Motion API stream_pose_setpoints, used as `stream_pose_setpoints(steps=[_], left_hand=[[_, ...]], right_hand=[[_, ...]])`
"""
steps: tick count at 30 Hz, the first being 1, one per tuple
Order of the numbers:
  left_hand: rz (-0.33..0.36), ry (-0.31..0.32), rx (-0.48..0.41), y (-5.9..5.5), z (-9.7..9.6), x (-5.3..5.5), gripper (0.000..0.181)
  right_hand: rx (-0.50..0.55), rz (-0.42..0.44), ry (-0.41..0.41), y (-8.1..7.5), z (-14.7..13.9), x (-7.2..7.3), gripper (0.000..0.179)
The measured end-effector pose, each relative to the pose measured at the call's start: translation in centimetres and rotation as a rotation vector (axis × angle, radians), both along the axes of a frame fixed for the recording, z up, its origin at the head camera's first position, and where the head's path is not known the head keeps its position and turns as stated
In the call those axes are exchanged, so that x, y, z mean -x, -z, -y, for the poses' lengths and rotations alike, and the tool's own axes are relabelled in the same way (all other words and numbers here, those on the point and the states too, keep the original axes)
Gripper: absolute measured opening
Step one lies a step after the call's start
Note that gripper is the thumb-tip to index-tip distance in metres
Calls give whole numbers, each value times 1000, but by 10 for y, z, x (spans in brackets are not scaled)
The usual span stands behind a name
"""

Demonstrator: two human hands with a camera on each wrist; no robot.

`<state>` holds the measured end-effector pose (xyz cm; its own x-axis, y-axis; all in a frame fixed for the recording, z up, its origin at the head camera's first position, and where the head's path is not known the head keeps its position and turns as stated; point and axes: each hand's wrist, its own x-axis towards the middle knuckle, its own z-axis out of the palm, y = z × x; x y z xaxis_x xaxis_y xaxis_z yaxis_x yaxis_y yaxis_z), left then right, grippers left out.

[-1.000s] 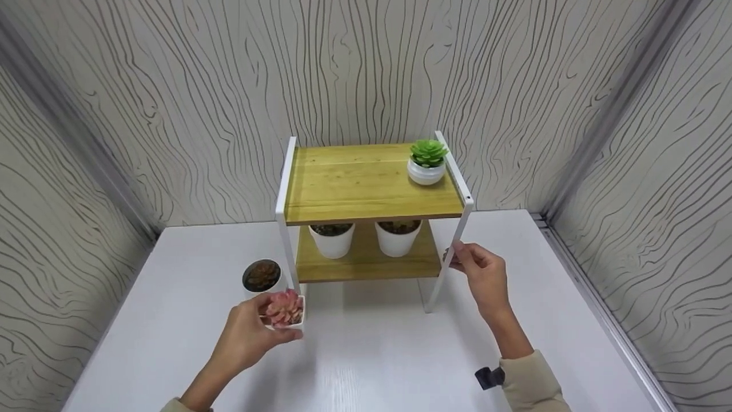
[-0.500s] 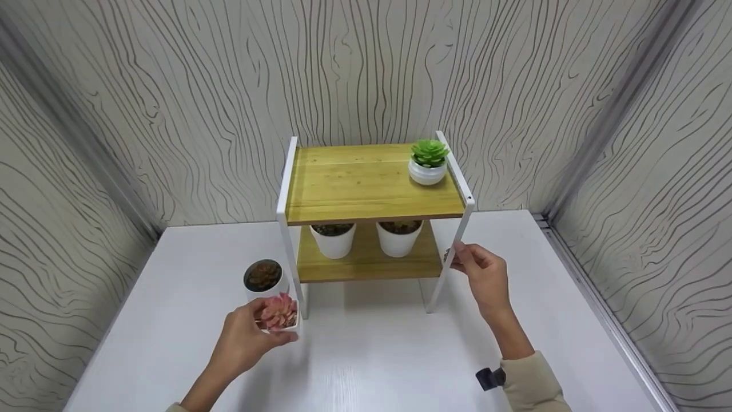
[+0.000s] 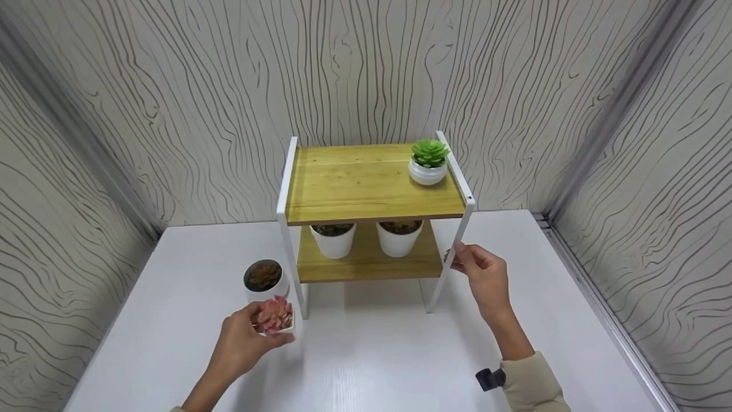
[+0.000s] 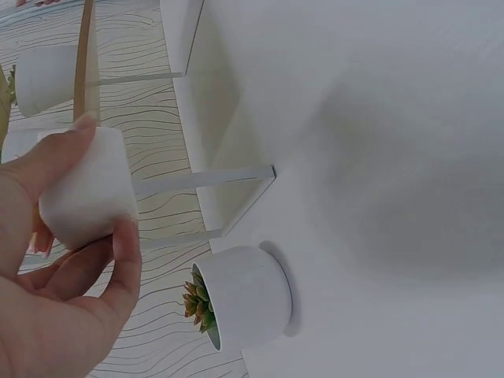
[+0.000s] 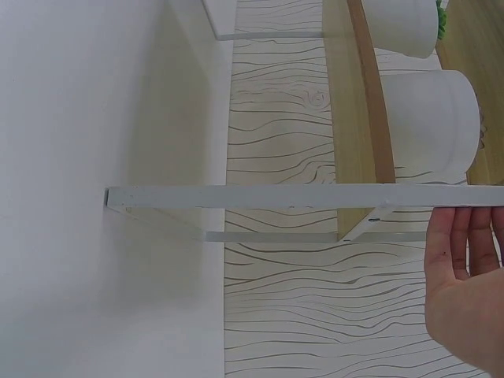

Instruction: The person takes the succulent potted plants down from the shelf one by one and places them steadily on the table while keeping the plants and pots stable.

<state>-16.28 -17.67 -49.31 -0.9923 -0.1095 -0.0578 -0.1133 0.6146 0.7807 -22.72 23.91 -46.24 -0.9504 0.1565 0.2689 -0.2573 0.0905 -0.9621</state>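
My left hand [image 3: 243, 346] holds a pink succulent [image 3: 275, 315] in a small white square pot [image 4: 90, 189], thumb on one side and fingers on the other. It is raised off the table, in front of the left leg of a two-tier shelf [image 3: 366, 194]. At the shelf's right side, my right hand [image 3: 489, 277] pinches the white front leg [image 5: 268, 196]; its fingertips are partly hidden by that leg. A brownish succulent [image 3: 265, 276] in a round white pot [image 4: 248, 299] stands on the table, just beyond my left hand.
On the upper board, a green succulent [image 3: 429, 153] in a white pot sits at the right end. Two white pots [image 3: 334, 243] stand on the lower board [image 3: 366, 269], their plants mostly hidden. Patterned walls [image 3: 366, 68] enclose the white table [image 3: 366, 366].
My left hand has moved slightly left and towards me with the pink succulent, away from the shelf's left leg. My right hand keeps its place on the right leg.
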Motion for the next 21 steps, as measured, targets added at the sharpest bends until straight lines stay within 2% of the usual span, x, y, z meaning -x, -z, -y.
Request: stream_pose_setpoints(steps=[7, 12, 21], left_hand=[[-5, -27, -9, 11, 4, 2, 81], [-34, -40, -15, 18, 6, 3, 82], [-56, -69, 3, 21, 11, 6, 76]], right_hand=[[12, -11, 1, -1, 0, 0, 33], [-8, -16, -11, 0, -1, 0, 33], [-38, -16, -21, 2, -2, 1, 33]])
